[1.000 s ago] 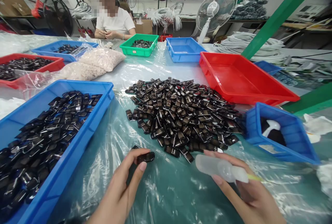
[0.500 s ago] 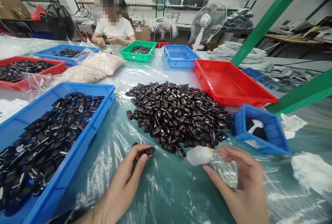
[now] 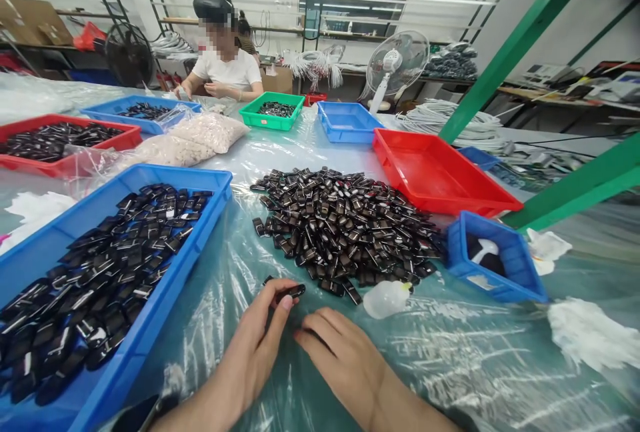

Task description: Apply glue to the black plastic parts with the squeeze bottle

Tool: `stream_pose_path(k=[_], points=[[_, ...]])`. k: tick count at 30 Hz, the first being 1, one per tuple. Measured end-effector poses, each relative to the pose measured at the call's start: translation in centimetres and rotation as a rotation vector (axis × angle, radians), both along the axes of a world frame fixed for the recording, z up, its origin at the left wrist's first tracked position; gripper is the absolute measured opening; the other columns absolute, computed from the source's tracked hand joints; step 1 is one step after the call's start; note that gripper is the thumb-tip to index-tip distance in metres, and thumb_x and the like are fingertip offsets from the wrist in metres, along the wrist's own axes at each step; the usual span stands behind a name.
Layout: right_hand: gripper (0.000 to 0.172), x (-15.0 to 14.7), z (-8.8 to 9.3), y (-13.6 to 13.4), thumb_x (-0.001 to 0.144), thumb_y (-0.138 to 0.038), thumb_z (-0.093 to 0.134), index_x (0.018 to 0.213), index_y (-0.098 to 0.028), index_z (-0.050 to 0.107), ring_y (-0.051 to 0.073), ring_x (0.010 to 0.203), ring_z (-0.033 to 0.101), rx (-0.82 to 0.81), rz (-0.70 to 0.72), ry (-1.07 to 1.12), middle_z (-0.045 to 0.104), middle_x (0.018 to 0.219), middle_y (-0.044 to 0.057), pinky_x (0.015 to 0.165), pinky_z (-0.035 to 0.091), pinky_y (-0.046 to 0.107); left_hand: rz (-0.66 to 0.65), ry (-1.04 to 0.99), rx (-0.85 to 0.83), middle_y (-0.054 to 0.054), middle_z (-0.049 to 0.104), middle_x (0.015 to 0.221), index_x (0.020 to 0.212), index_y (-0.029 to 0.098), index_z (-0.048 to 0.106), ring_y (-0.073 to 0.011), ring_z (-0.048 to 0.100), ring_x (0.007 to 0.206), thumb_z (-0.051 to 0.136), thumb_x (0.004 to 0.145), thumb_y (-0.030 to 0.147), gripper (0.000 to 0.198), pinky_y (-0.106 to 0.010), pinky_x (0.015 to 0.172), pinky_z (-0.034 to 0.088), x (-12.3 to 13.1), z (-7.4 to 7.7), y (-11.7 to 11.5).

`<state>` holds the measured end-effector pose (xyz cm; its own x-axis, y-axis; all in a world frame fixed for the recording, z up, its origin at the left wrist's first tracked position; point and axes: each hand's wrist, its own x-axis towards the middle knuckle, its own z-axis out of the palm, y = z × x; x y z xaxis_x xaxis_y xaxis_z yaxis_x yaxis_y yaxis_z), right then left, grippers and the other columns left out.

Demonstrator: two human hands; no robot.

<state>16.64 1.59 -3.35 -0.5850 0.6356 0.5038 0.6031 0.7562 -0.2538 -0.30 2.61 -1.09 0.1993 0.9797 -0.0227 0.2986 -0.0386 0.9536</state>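
- The left hand pinches one black piece between thumb and fingertips, low over the worktop, near the pile.
- The right hand rests palm down, fingers loosely together, holding nothing; a bottle lies near it.
- Step, judging by this: one piece singled out. Next calls for a steady pinch, since the piece is small and glossy.

Glossy black pieces, blue tray

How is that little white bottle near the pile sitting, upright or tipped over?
Tipped over: the bottle lies on its side on the plastic sheet, apart from the right hand.
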Motion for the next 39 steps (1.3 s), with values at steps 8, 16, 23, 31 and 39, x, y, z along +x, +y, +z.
stream_pose_path(k=[8,16,23,31,39], points=[[0.018,2.6,3.3,-2.2,0.101,-0.017,0.038,0.095,-0.022,0.055,0.012,0.078,0.058,-0.566,-0.111,0.395,0.056,0.087,0.001,0.069,0.049,0.022,-0.165,0.091,0.218,-0.003,0.064,0.119,0.124,0.031,0.052,-0.0223,0.060,0.113,0.044,0.101,0.023,0.025,-0.034,0.095,0.048,-0.5,-1.0,-0.5],[0.026,3.3,3.4,-2.3,0.091,-0.048,0.060,0.089,-0.022,0.060,0.010,0.072,0.055,-1.314,-0.106,0.966,0.056,0.072,-0.004,0.075,0.045,0.024,-0.413,0.120,0.417,-0.004,0.064,0.117,0.125,0.027,0.047,-0.0188,0.060,0.107,0.045,0.100,0.012,0.029,-0.029,0.092,0.046,-0.5,-1.0,-0.7],[0.026,3.0,3.2,-2.1,0.086,-0.046,0.069,0.087,-0.021,0.061,0.008,0.072,0.056,-1.403,-0.089,1.087,0.058,0.073,-0.005,0.076,0.044,0.022,-0.455,0.104,0.450,-0.005,0.064,0.115,0.127,0.026,0.048,-0.0189,0.060,0.106,0.043,0.103,0.018,0.026,-0.030,0.093,0.043,-0.4,-1.0,-0.7],[0.038,2.9,2.4,-2.1,0.076,-0.051,0.076,0.094,-0.021,0.060,0.007,0.066,0.058,-1.471,-0.076,1.108,0.057,0.079,-0.005,0.071,0.047,0.023,-0.461,0.133,0.638,-0.008,0.066,0.110,0.125,0.019,0.050,-0.0172,0.061,0.097,0.034,0.106,0.020,0.025,-0.029,0.085,0.045,-0.3,-1.0,-0.9],[0.012,4.0,3.4,-2.8,0.088,-0.034,0.066,0.083,-0.023,0.065,0.008,0.062,0.054,-1.147,-0.179,0.895,0.058,0.066,-0.004,0.061,0.044,0.018,-0.236,0.713,0.785,-0.011,0.066,0.093,0.109,0.011,0.058,-0.0262,0.062,0.084,0.036,0.100,0.014,0.024,-0.040,0.072,0.049,-1.5,0.4,-0.1]])
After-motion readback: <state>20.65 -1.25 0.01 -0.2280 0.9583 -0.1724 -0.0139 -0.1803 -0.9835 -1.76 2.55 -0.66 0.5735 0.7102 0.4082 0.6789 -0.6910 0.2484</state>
